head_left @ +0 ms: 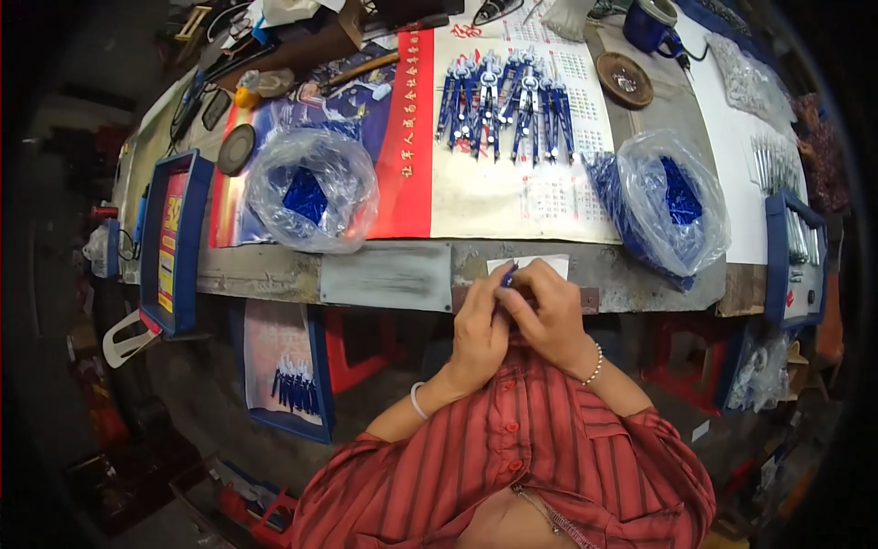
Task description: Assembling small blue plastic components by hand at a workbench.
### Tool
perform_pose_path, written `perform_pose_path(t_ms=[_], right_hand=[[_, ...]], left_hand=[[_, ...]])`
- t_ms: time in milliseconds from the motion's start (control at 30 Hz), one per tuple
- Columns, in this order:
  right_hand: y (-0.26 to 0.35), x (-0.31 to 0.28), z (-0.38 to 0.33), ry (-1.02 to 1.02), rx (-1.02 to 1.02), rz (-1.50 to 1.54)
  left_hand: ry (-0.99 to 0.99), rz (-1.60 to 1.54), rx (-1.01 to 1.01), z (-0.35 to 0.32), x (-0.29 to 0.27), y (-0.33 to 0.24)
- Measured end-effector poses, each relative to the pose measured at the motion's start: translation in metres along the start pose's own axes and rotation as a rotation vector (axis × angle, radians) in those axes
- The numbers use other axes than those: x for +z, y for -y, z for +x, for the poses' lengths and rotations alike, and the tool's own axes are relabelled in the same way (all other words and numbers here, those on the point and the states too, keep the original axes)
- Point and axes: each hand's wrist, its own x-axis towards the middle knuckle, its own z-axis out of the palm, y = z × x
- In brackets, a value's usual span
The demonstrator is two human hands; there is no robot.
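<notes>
Close to my chest, at the near table edge, my left hand [482,325] and my right hand [552,311] meet with fingers closed. Pinched between their fingertips is a small dark blue part [508,274]; most of it is hidden by the fingers. A white slip of paper [555,263] lies just beyond them. Farther up, several blue drawing compasses [498,101] with silvery heads lie in a cluster on a printed calendar sheet [476,203]. On either side stand a left clear plastic bag [352,188] and a right clear plastic bag [709,197], both with blue pieces inside.
A brown round dish [625,80] and a blue mug [649,26] stand at the far right. The right blue tray [776,265] holds thin metal rods. Below the table at left, a lower blue tray [320,366] holds more compasses. A red stool [361,348] is beneath.
</notes>
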Motion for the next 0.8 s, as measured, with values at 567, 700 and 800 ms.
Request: perform_pose_path(t_ms=[567, 700, 800], right_hand=[[0.021, -0.039, 0.013, 0.365, -0.372, -0.529], [0.005, -0.060, 0.025, 0.348, -0.283, -0.514], [-0.005, -0.077, 0.036, 0.170, -0.023, -0.226]], left_hand=[[0.526, 0.265, 0.098, 0.049, -0.043, -0.006], [0.206, 0.441, 0.353, 0.075, -0.065, -0.038], [-0.112, 0.178, 0.127, 0.085, -0.076, -0.042]])
